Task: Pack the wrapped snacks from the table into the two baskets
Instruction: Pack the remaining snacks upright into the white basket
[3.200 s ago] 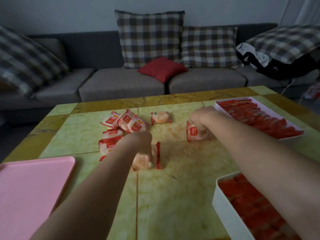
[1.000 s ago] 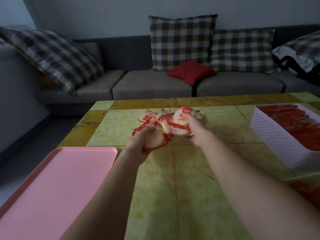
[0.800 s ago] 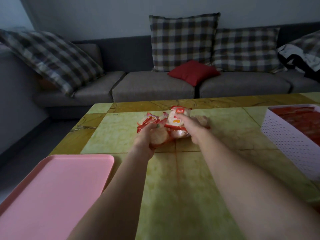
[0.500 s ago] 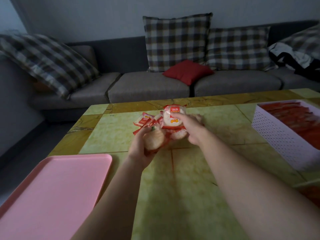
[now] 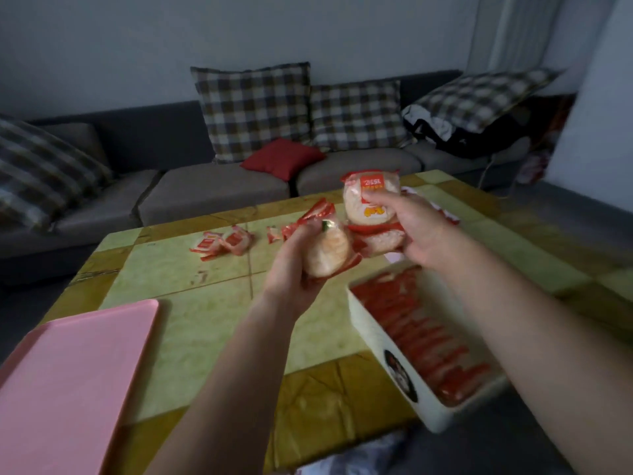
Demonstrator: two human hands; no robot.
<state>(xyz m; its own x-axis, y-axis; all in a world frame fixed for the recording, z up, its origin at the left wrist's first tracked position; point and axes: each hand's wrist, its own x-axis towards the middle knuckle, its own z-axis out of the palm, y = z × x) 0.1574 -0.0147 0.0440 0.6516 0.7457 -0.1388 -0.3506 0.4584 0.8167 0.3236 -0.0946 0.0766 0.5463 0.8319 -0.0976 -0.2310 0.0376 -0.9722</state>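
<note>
Lifted now, left hand point(image 5: 291, 269) and right hand point(image 5: 416, 231) each grip crinkly round snacks point(image 5: 371, 204) above white basket point(image 5: 383, 341).

A dim room: grey sofa point(image 5: 212, 186) with plaid cushions point(image 5: 253, 108) against a pale wall point(image 5: 239, 36).

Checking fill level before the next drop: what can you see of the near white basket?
The basket is a white rectangular tub, plastic by the look, with a round dark sticker on its near wall. It sits at the table's near right corner, its front end seeming to overhang the edge. Red-wrapped snacks fill it in tight rows, nearly to the rim. The right forearm hides its right side. Neither hand touches it.
</note>
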